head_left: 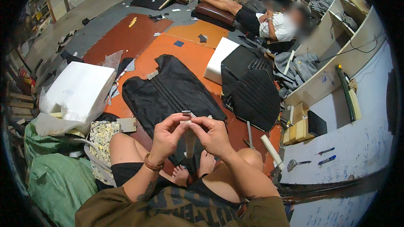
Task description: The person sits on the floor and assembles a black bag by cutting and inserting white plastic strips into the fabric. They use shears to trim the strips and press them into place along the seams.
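Both of my hands meet in front of me over a narrow pale strip (190, 143), which hangs down between them toward my feet. My left hand (165, 136) pinches its upper end, where a small dark grey piece (186, 113) sticks up. My right hand (212, 136) pinches the same end from the other side. The strip's exact kind is unclear. Beneath and beyond the hands, a black fabric cover (181, 88) with stitched ribs lies spread on the floor. A small beige piece (152, 75) rests on its far left part.
Another ribbed black panel (252, 92) lies to the right by a white block (219, 61). At left are a white foam block (80, 86) and green sacks (59, 180). A white table (349, 155) holds pens. A person (275, 25) reclines at the far right, near shelves (332, 33).
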`<move>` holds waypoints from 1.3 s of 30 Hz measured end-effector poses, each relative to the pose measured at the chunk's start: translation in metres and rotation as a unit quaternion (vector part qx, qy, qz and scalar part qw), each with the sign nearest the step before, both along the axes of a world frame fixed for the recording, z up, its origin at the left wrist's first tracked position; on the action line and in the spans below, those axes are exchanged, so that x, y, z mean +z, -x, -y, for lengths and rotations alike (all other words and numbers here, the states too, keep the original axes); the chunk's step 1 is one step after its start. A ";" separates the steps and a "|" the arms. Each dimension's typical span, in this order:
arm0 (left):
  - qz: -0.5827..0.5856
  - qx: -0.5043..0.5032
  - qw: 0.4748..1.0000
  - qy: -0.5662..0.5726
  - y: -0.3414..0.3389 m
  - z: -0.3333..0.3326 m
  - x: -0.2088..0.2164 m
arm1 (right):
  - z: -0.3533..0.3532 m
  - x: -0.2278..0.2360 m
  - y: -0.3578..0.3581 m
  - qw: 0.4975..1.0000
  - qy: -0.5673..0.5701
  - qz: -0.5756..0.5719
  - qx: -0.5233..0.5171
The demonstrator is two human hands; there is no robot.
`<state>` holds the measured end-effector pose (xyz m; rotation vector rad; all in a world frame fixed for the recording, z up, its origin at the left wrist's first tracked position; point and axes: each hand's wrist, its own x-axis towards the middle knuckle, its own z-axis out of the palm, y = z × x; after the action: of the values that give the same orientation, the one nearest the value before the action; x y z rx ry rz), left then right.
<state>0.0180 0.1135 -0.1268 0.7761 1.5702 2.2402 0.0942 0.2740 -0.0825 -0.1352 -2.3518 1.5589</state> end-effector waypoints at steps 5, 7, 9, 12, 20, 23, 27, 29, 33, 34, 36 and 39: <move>0.015 -0.001 0.998 0.060 -0.004 -0.001 0.011 | -0.002 0.003 -0.001 0.998 0.014 -0.052 -0.038; -0.011 0.012 0.999 0.050 -0.003 -0.003 0.006 | 0.001 0.004 0.000 0.997 -0.003 -0.070 -0.039; -0.058 0.031 0.997 0.051 -0.001 -0.001 0.004 | 0.004 0.008 0.000 0.996 -0.022 -0.073 -0.037; -0.071 0.039 0.996 0.048 -0.004 -0.002 0.009 | 0.004 0.010 -0.001 0.996 -0.022 -0.082 -0.029; -0.080 0.012 0.995 0.054 0.002 0.004 0.014 | 0.001 0.015 -0.004 0.992 -0.064 -0.102 -0.025; -0.109 0.014 0.990 0.089 0.002 0.005 0.020 | 0.000 0.011 -0.003 0.983 -0.105 -0.147 -0.038; -0.106 0.024 0.988 0.107 0.002 0.005 0.026 | -0.003 0.006 -0.001 0.987 -0.085 -0.138 -0.015; -0.061 0.013 0.993 0.097 0.000 0.007 0.022 | -0.003 0.009 -0.001 0.990 -0.073 -0.118 -0.001; -0.064 0.008 0.996 0.063 0.001 0.007 0.022 | -0.006 0.011 -0.001 0.990 -0.087 -0.108 0.010; -0.069 0.011 0.994 0.079 0.001 0.008 0.022 | -0.006 0.011 -0.001 0.989 -0.097 -0.114 0.010; -0.077 0.019 0.991 0.109 0.003 0.010 0.022 | -0.005 0.011 -0.001 0.991 -0.082 -0.105 0.009; -0.069 0.019 0.994 0.076 0.002 0.007 0.021 | -0.003 0.013 -0.001 0.994 -0.058 -0.093 0.009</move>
<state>0.0159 0.1062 -0.1063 0.8807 1.8108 2.1010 0.0949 0.2772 -0.0693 0.0557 -2.2954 1.3752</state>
